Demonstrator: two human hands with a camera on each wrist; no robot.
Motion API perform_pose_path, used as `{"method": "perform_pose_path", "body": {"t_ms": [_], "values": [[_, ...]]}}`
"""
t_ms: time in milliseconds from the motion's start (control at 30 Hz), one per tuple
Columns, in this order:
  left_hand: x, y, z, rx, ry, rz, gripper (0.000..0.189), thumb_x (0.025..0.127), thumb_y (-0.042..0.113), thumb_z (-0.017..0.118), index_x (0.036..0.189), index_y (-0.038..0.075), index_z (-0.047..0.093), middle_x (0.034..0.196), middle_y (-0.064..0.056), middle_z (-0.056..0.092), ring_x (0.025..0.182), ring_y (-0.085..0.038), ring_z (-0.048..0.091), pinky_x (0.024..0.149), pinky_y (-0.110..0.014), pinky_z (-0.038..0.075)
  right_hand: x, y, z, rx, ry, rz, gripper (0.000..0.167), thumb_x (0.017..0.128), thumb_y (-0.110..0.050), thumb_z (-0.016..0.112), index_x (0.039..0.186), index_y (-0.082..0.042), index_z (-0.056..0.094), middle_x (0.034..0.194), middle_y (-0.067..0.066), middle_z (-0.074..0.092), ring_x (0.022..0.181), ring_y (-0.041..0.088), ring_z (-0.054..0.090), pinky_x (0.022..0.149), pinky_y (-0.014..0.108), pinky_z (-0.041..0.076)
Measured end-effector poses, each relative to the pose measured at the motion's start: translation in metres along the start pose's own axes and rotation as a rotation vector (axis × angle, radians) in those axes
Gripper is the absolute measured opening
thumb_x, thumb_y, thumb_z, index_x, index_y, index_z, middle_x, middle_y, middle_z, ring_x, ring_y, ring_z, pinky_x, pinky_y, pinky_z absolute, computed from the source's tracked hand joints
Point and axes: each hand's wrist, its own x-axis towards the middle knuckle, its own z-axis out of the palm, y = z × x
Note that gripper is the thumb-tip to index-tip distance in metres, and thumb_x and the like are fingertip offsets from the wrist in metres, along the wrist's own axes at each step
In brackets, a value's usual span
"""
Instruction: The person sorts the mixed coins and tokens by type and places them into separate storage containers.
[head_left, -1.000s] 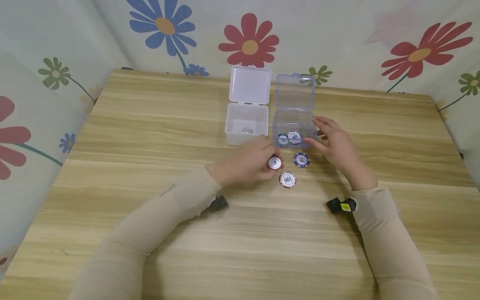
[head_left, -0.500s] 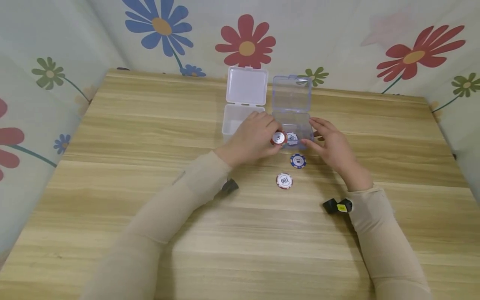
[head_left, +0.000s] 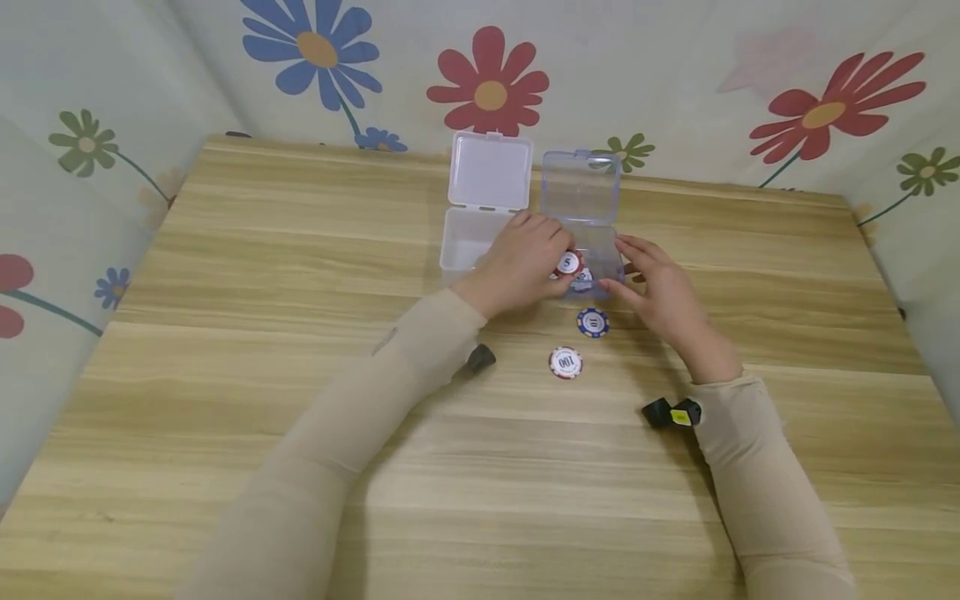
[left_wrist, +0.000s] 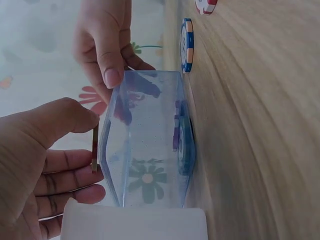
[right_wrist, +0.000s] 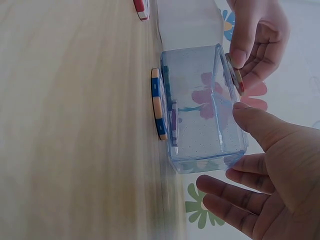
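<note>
My left hand [head_left: 525, 265] pinches a red poker chip [head_left: 567, 263] marked 5 between thumb and fingers, right at the rim of a clear bluish plastic box [right_wrist: 207, 162]. Thumb at the front corner and fingers along the right side, my right hand [head_left: 663, 292] holds that box. Its lid [head_left: 581, 187] stands open at the back. Chips lie on the bottom inside, a green one [left_wrist: 184, 152] among them. In front of the box, a blue chip [head_left: 593, 322] marked 10 and a white-and-red chip [head_left: 566, 362] marked 100 lie on the table.
Left of the clear box stands a white plastic box [head_left: 448, 250], its lid [head_left: 490, 171] open too; my left hand partly covers it. Behind the wooden table [head_left: 300, 217] hangs a flowered wall covering [head_left: 637, 75]. A black wrist camera [head_left: 671, 412] is on the right sleeve.
My left hand has carried the red chip from over the table in front, away and slightly right, up to the clear box. The right hand keeps its hold on the box.
</note>
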Motion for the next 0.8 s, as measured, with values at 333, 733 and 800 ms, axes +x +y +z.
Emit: {"method": "perform_pose_path", "body": {"t_ms": [333, 733, 800], "values": [[0.014, 0.003, 0.004, -0.014, -0.047, -0.019, 0.035, 0.091, 0.04, 0.058, 0.114, 0.013, 0.063, 0.116, -0.002, 0.065, 0.116, -0.021, 0.056, 0.1, -0.036, 0.037, 0.0, 0.001, 0.001, -0.009, 0.008, -0.013, 0.061, 0.092, -0.025, 0.065, 0.141, 0.004, 0.043, 0.148, 0.021, 0.041, 0.109, 0.04, 0.06, 0.091, 0.05, 0.053], [0.022, 0.004, 0.003, -0.085, -0.131, -0.055, 0.041, 0.089, 0.041, 0.064, 0.119, 0.013, 0.062, 0.117, -0.001, 0.063, 0.119, -0.021, 0.054, 0.105, -0.039, 0.034, 0.001, 0.002, 0.002, -0.006, 0.012, -0.014, 0.061, 0.092, -0.024, 0.065, 0.141, 0.003, 0.043, 0.148, 0.021, 0.041, 0.109, 0.039, 0.06, 0.091, 0.05, 0.052], [0.022, 0.004, 0.003, -0.086, -0.131, -0.053, 0.041, 0.089, 0.041, 0.064, 0.119, 0.013, 0.062, 0.117, -0.001, 0.063, 0.119, -0.021, 0.054, 0.106, -0.039, 0.034, 0.0, 0.002, 0.002, -0.004, 0.013, -0.015, 0.061, 0.092, -0.024, 0.065, 0.141, 0.003, 0.043, 0.148, 0.021, 0.041, 0.108, 0.039, 0.06, 0.091, 0.05, 0.052]]}}
